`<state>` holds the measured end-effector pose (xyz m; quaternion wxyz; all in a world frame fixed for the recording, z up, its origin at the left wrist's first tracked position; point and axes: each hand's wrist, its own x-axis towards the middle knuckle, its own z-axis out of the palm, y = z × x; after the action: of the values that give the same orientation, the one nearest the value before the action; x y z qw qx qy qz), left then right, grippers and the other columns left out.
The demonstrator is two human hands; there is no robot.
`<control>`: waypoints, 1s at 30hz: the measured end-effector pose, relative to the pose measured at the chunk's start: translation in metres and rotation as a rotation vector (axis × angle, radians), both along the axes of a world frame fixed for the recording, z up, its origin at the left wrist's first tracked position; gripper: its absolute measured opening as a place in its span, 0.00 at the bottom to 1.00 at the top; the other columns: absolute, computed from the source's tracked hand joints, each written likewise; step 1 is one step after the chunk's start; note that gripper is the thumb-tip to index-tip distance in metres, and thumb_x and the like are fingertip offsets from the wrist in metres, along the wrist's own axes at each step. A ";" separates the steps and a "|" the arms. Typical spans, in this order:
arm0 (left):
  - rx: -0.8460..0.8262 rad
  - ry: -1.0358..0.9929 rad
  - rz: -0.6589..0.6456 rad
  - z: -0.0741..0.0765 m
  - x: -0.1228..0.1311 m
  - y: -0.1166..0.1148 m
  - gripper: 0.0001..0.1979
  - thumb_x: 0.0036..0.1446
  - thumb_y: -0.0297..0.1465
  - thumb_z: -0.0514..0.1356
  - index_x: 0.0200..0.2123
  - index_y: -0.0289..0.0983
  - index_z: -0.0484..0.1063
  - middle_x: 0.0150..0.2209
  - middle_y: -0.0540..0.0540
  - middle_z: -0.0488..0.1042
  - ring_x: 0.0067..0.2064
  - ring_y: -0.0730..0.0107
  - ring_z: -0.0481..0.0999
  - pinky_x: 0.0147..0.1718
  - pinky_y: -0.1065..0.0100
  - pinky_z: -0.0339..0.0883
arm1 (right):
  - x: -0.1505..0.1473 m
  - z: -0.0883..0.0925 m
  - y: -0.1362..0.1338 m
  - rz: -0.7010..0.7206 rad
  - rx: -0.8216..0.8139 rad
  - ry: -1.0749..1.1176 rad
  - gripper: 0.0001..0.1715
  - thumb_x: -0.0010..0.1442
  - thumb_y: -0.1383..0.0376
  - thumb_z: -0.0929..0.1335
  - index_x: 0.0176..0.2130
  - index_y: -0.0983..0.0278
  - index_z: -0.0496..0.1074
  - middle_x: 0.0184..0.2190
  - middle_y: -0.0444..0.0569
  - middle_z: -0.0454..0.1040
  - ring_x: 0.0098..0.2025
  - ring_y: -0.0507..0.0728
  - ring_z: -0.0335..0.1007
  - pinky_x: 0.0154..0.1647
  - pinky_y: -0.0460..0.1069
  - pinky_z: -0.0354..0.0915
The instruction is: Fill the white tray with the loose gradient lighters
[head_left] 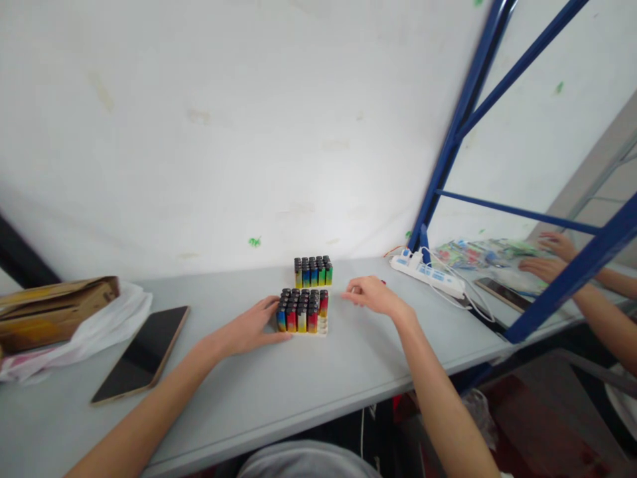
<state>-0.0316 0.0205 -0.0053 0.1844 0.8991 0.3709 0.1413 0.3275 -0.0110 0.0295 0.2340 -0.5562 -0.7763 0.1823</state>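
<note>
Rows of colourful lighters with black tops [298, 311] stand upright in a white tray [322, 326] on the grey table. Some slots at the tray's right side hold no lighter. Behind it is a second block of lighters [313, 271], also upright. My left hand [255, 326] rests at the left side of the front tray, thumb and fingers spread apart around its corner. To the right of both blocks, my right hand [369, 295] hovers over the table with curled fingers pressed together; whatever they hold, if anything, is too small to make out.
A black phone [144, 355], a cardboard box [60, 312] and a white plastic bag [127, 312] are at the left. At the right are a power strip [428, 273] with cables and a blue metal frame [450, 146]. Beyond it, another person's hands [547, 262] show.
</note>
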 end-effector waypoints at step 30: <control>-0.028 0.020 -0.004 0.005 0.002 -0.005 0.41 0.61 0.55 0.65 0.68 0.37 0.66 0.72 0.35 0.65 0.72 0.42 0.66 0.74 0.49 0.59 | -0.013 0.005 -0.003 0.011 -0.204 0.859 0.33 0.55 0.38 0.76 0.41 0.62 0.74 0.33 0.47 0.77 0.32 0.54 0.71 0.36 0.51 0.72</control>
<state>-0.0300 0.0159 -0.0001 0.1935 0.8985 0.3730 0.1267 0.3148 -0.0142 0.0349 0.4782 -0.4460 -0.5898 0.4739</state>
